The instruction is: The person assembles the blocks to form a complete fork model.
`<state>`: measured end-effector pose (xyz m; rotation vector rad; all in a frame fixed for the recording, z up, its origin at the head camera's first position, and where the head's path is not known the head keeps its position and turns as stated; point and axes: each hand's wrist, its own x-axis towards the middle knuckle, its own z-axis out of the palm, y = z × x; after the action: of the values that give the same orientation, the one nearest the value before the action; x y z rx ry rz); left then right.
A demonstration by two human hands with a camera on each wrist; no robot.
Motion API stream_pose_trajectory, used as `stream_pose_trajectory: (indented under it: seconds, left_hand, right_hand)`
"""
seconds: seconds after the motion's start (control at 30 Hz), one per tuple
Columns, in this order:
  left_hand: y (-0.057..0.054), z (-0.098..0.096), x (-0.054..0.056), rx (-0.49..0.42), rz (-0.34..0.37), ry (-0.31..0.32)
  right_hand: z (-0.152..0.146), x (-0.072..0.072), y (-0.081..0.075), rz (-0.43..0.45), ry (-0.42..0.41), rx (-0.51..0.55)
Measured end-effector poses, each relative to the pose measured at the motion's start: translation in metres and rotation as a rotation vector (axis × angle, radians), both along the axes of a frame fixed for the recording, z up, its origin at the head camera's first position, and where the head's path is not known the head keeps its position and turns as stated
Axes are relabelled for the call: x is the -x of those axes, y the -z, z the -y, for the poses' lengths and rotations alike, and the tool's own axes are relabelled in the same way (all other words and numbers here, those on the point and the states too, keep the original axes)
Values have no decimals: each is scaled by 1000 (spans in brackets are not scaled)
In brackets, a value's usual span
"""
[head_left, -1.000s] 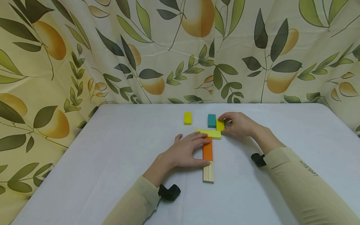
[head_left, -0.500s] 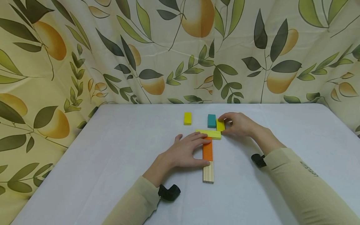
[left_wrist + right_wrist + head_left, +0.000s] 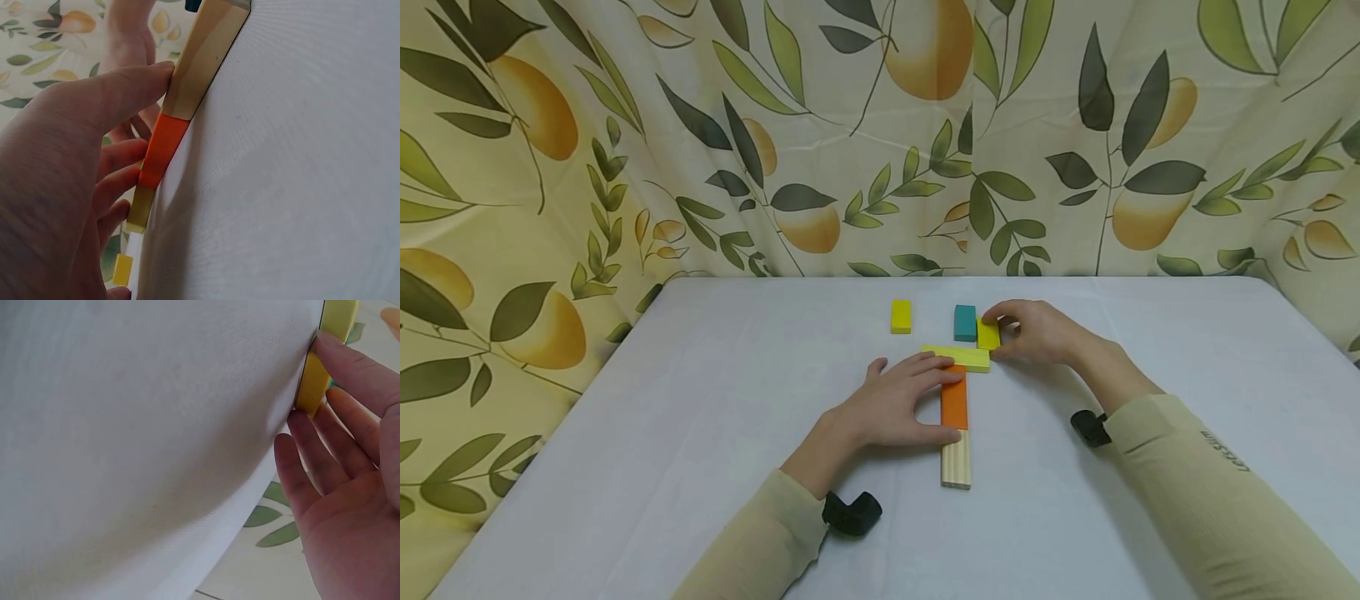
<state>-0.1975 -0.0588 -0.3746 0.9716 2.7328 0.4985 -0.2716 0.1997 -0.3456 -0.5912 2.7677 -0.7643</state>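
My left hand spreads over a row of flat wooden blocks. Its thumb touches the plain wood block near its join with the orange block, and its fingertips rest on the orange block and the crosswise lime-yellow block. Beyond the lime-yellow block, my right hand pinches a yellow block lengthwise between thumb and fingers. That block stands right beside a teal block. In the right wrist view, the thumb sits where the yellow block meets the lime-yellow one.
A second yellow block lies apart at the back, left of the teal one. All blocks lie on a white-covered table. A curtain printed with leaves and fruit hangs behind the table and along its left side.
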Motion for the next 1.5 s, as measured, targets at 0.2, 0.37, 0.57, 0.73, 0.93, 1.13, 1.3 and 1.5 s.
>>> stream_pose_trajectory:
  seconds: [0.2,0.37,0.57,0.73,0.93,1.13,1.3,1.5]
  left_hand:
    - [0,1,0,-3,2,-1]
    - [0,1,1,-4,1,-1]
    - [0,1,1,-6,2,-1]
    - [0,1,1,-5,-1,-1]
    - [0,0,1,-10,-3,4]
    - [0,0,0,-13,-2,6]
    - [0,-1,0,-7,2,4]
    - [0,-1,0,-4,-3,2]
  right_hand:
    - [-2,0,-3,-1,-13,-5]
    - [-5,-1,-9,-3,-31,14]
    - [-5,-1,-14,1,-27,43]
    - [-3,0,-14,-4,-13,68]
    - [1,3,-11,-10,-5,99]
    - [4,4,-8,-29,3,114]
    - [7,6,-5,-46,7,124]
    - [13,10,-1,-18,18,117]
